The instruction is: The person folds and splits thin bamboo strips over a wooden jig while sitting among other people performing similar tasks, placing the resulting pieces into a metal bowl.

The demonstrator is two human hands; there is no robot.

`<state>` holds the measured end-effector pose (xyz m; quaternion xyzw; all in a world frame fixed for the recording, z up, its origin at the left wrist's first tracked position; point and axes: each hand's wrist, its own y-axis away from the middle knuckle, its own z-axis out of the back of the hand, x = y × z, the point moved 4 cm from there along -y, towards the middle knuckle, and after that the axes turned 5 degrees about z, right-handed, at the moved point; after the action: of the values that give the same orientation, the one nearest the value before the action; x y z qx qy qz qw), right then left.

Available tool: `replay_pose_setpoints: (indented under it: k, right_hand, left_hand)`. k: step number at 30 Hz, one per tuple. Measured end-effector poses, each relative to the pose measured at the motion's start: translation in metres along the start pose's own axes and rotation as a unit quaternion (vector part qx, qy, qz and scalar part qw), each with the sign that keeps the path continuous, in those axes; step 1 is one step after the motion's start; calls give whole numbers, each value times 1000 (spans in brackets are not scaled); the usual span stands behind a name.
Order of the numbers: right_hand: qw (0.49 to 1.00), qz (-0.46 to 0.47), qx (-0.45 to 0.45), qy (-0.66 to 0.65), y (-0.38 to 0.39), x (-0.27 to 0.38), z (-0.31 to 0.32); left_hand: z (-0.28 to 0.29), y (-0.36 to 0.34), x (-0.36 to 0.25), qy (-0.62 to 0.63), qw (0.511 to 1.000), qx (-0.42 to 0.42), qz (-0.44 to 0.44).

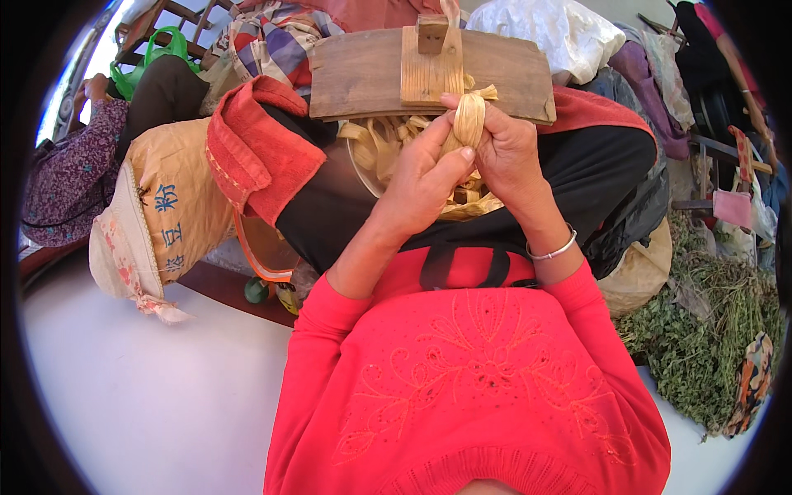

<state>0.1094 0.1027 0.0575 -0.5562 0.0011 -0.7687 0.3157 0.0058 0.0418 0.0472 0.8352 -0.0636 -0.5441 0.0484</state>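
My left hand [417, 186] and my right hand [509, 157] meet in front of my lap, both closed on a bundle of straw-coloured husk strips [469, 120]. The bundle is folded into a smooth, rounded shape that stands up between thumbs and fingers. A silver bangle [554, 250] circles my right wrist. Below the hands, a pale round container [363, 172] between my legs holds more loose husk strips [381, 140]. Just beyond the hands lies a wooden board [355, 74] with an upright wooden block [431, 37] fixed at its middle; a strip hangs over the block.
Red towels [256, 148] cover my knees. A tan sack [181, 190] leans at the left, near a seated person in a patterned sleeve [70, 186]. At the right lies a heap of green plants [701, 322]. White plastic bags [549, 37] sit behind the board.
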Motion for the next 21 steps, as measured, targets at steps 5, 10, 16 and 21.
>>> replay_pose_setpoints:
  k: [5,10,16,21]
  right_hand:
    - [959,145,-29,241,10,2,2]
    - [954,137,0,266,29,-2,5]
    - [988,-59,101,99,62,-32,-4]
    - [935,-231,135,-232,68,-52,-17]
  left_hand:
    - [6,4,24,72,991,14,109]
    - [20,22,53,62,969,61,233]
    - [14,34,30,-594,792,-44,-131]
    - [9,32,24,-628,725,-98,-264]
